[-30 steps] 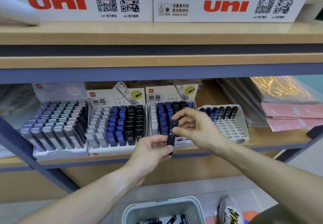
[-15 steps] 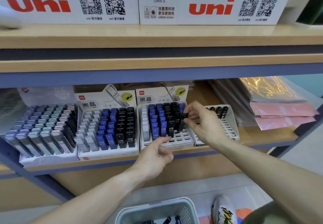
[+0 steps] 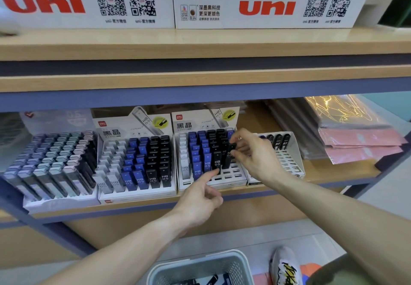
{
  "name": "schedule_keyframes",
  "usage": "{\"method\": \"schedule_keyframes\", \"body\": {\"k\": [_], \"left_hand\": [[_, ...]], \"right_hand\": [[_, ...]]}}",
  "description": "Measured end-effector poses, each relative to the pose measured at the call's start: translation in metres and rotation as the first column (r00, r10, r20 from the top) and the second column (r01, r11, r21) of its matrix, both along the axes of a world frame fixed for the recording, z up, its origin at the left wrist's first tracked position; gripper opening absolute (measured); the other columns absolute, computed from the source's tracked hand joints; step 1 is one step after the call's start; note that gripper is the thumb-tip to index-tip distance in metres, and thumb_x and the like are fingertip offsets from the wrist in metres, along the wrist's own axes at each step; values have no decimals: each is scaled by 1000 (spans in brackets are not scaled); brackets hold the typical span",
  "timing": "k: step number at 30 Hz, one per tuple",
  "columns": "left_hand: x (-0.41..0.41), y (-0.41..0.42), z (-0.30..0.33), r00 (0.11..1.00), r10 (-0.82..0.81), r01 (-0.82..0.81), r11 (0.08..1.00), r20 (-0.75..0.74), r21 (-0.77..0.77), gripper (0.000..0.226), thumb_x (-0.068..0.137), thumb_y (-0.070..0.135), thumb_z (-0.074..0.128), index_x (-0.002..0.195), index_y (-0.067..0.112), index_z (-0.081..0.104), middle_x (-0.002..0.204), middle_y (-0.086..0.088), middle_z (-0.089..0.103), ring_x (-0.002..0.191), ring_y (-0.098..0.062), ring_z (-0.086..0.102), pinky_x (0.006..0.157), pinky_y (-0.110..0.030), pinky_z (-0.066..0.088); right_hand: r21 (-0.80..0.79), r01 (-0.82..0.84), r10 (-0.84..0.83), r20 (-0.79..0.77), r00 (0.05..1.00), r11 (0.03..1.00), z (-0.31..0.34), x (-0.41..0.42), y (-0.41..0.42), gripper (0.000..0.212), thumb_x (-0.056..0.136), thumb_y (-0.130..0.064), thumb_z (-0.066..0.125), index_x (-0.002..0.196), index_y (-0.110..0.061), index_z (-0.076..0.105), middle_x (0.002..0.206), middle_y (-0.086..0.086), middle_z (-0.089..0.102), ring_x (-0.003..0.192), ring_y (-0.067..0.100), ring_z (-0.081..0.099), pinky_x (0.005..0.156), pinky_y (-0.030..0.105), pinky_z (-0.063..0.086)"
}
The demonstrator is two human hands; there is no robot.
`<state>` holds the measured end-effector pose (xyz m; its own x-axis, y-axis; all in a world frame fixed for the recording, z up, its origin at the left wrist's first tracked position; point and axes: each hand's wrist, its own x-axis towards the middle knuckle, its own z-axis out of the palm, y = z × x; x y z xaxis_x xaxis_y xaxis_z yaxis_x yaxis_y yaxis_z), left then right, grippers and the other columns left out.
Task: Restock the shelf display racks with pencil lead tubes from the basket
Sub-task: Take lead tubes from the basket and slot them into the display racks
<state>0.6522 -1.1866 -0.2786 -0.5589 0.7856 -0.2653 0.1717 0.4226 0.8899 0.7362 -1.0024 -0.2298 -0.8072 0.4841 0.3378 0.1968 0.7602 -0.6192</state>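
Note:
My right hand [image 3: 251,153] pinches the top of a black pencil lead tube [image 3: 229,157] standing in the right column of the middle display rack [image 3: 231,179]. My left hand [image 3: 200,198] reaches up just below that rack, forefinger stretched out and touching the bottom of another black tube [image 3: 217,160], other fingers loosely curled and empty. The rack holds white, blue and black tubes, with bare slots in its front rows. A grey basket [image 3: 200,267] sits on the floor below, with a few dark tubes inside.
A fuller rack [image 3: 135,162] stands to the left, then a pastel-tube rack [image 3: 51,164]. A mostly bare white rack [image 3: 287,156] sits to the right, beside pink packets [image 3: 360,144]. White uni boxes [image 3: 266,2] line the upper shelf. A shoe [image 3: 285,267] is beside the basket.
The black tube, held between both hands a second ago, now stands in the middle rack. My left hand has let go and stretched its forefinger up to the rack.

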Motion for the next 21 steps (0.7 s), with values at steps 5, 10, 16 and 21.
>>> {"method": "schedule_keyframes", "body": {"k": [5, 10, 16, 21], "left_hand": [[-2, -1, -3, 1000, -11, 11, 1000, -14, 6, 71, 92, 20, 71, 144, 56, 40, 99, 13, 71, 91, -16, 71, 88, -41, 60], [-4, -10, -3, 999, -12, 13, 999, -38, 37, 62, 94, 20, 69, 139, 56, 46, 104, 11, 70, 91, -19, 71, 88, -43, 59], [11, -46, -4, 976, -112, 103, 993, -186, -56, 39, 97, 20, 66, 130, 39, 57, 108, 11, 69, 95, -12, 68, 85, -25, 54], [28, -98, -47, 918, -341, 274, 915, -203, -297, 30, 98, 22, 66, 125, 33, 58, 111, 15, 66, 100, -1, 64, 93, -25, 53]], "right_hand": [[39, -23, 21, 58, 998, 999, -6, 0, -3, 25, 88, -9, 74, 105, -25, 65, 91, -12, 66, 78, 1, 66, 70, 15, 52], [27, 28, -29, 53, 998, 999, 1, 10, -10, 30, 84, -19, 79, 104, -29, 59, 93, -12, 63, 72, 4, 63, 65, 21, 51], [-98, -86, 103, 189, 976, 991, -10, 39, -60, 20, 85, -24, 76, 98, -27, 62, 82, -11, 68, 72, 3, 65, 66, 19, 51], [-220, -254, 330, 459, 825, 942, -57, 85, -108, 18, 90, -25, 75, 103, -26, 63, 90, -11, 70, 80, 0, 65, 72, 16, 53]]}}
